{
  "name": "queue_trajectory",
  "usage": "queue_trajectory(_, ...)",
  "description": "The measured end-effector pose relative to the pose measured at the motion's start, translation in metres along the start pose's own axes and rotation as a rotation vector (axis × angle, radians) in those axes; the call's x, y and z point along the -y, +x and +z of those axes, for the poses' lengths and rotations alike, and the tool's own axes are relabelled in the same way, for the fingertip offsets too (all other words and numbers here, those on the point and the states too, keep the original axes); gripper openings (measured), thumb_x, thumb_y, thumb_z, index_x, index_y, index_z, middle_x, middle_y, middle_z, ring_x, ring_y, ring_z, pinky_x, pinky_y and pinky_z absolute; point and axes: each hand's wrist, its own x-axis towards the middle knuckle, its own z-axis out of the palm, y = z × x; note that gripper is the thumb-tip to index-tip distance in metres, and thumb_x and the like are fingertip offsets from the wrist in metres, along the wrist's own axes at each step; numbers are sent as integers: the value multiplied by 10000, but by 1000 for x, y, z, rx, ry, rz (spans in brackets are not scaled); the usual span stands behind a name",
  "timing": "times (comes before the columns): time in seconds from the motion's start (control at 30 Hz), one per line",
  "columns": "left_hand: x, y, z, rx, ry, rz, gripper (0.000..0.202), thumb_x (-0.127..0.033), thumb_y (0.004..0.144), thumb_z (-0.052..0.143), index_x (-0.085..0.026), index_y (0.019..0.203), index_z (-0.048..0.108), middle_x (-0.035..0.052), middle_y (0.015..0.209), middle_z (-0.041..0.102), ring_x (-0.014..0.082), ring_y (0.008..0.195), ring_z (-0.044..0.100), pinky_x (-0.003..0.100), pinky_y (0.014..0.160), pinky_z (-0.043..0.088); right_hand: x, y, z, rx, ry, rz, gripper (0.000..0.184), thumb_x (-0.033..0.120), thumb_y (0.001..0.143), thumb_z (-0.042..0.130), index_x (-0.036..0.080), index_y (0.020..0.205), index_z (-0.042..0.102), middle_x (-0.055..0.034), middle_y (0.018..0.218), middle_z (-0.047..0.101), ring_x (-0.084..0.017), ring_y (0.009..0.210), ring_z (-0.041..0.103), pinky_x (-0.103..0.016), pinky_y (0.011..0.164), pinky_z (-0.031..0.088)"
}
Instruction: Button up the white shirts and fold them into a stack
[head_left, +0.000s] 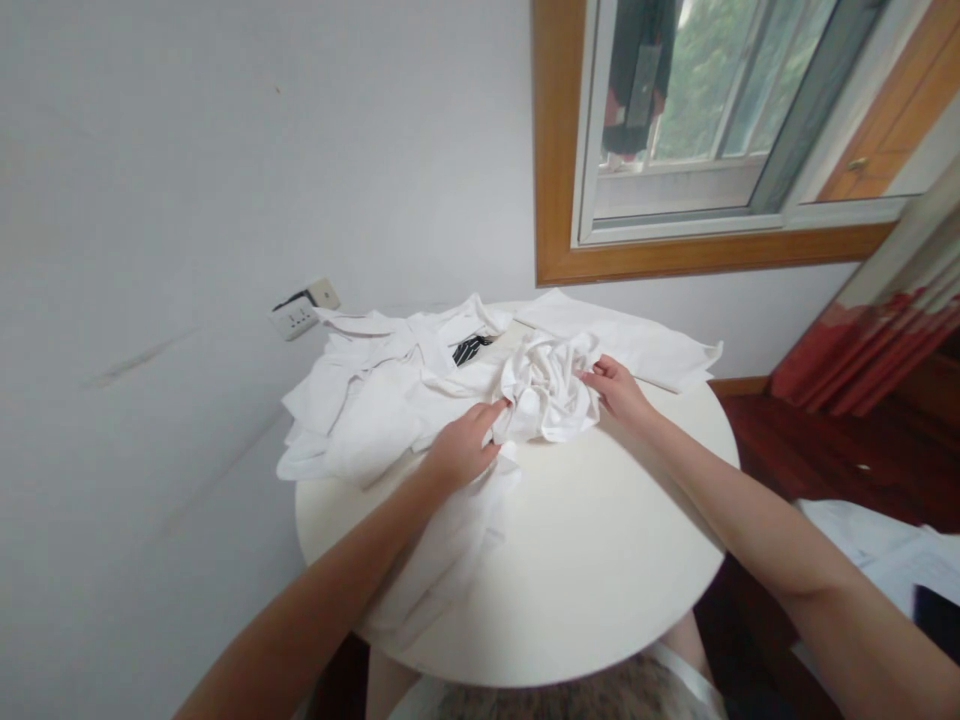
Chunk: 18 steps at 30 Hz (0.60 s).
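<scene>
A crumpled white garment lies bunched at the far middle of a round white table. My left hand grips its near-left edge, fingers closed on the cloth. My right hand pinches its right side. A strip of the same white cloth trails under my left forearm over the table's near-left rim. More white clothes are piled to the left, with a black striped piece showing among them.
A folded white cloth lies at the table's far right. A wall socket sits on the white wall behind the pile. A wood-framed window is above, a red curtain and dark wooden furniture stand to the right.
</scene>
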Motion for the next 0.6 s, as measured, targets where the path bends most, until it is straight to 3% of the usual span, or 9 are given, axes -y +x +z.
queue_trajectory(0.1, -10, -3, -9, -57, -257, 10, 637, -409, 869, 549, -149, 1435, 411, 110, 1417, 527, 243, 1304, 495, 347, 1109, 387, 11, 1, -7, -130, 48, -11, 340, 362, 619, 811, 220, 883, 651, -19, 879, 740, -236, 851, 683, -348, 739, 542)
queue_trajectory(0.2, -23, -6, -22, 48, -364, 67, 686, -521, 874, 531, -193, 1460, 392, 67, 1442, 514, 229, 1289, 517, 318, 1083, 407, 15, 3, -13, -213, 39, -36, 314, 403, 664, 768, 228, 890, 637, -14, 896, 737, -231, 879, 675, -327, 723, 539)
queue_trajectory(0.27, -22, -2, -29, 106, -345, 82, 616, -555, 901, 468, -252, 1437, 436, 28, 1413, 547, 217, 1236, 561, 313, 1039, 442, 14, 5, -16, -219, 52, -35, 321, 448, 721, 692, 237, 957, 634, -19, 972, 735, -231, 938, 668, -327, 749, 540)
queue_trajectory(0.33, -9, 7, -33, 44, -296, 36, 517, -524, 961, 331, -266, 1363, 527, 16, 1355, 599, 202, 1199, 582, 318, 1022, 447, 11, 7, -19, -179, 72, 3, 343, 450, 754, 610, 239, 1023, 634, -27, 1034, 730, -235, 966, 667, -336, 765, 542)
queue_trajectory(0.4, 12, 21, -32, -93, -210, -33, 523, -458, 994, 226, -228, 1288, 592, 42, 1299, 635, 202, 1202, 570, 339, 1047, 420, 9, 8, -20, -89, 56, 56, 365, 395, 734, 585, 225, 1052, 643, -43, 1075, 726, -246, 962, 673, -350, 778, 543)
queue_trajectory(0.47, 35, 36, -24, -182, -15, -97, 497, -465, 965, 338, -176, 1278, 595, 99, 1274, 638, 245, 1208, 551, 393, 1071, 386, 5, 8, -19, -9, 4, 93, 385, 333, 697, 605, 215, 1060, 651, -53, 1103, 722, -259, 962, 678, -366, 805, 541)
queue_trajectory(0.6, 66, 57, 4, 10, 197, -119, 623, -531, 868, 526, -110, 1327, 540, 181, 1343, 568, 301, 1279, 482, 429, 1076, 366, -7, 3, -10, 21, -78, 111, 480, 332, 676, 691, 239, 1143, 627, -50, 1140, 712, -274, 999, 670, -416, 870, 534)
